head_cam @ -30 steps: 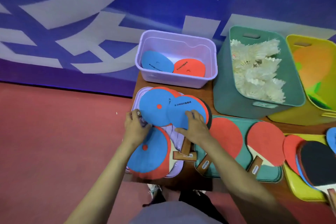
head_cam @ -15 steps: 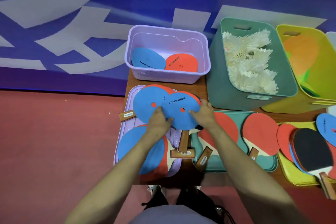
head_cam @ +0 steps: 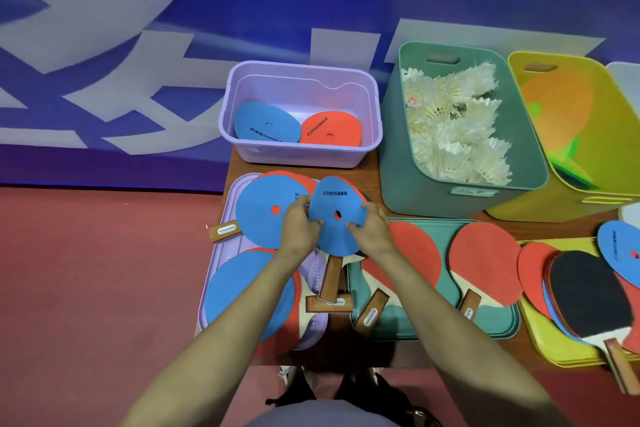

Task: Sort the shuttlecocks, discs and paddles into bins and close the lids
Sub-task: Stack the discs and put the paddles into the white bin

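Observation:
My left hand and my right hand both pinch a blue disc by its left and right edges, just above the purple lid. Another blue disc lies to its left over a paddle whose handle sticks out. A third blue disc lies lower on that lid. The purple bin behind holds a blue and a red disc. The green bin is full of white shuttlecocks. Red paddles lie on the green lid.
A yellow bin stands at the far right with orange and green items inside. A yellow lid at the right front carries a black paddle, red discs and a blue disc. Red floor lies left of the small wooden table.
My left hand left the paddle handle at the left and came to the blue disc's left edge. My right hand shifted to its right edge, and the disc now tilts up slightly.

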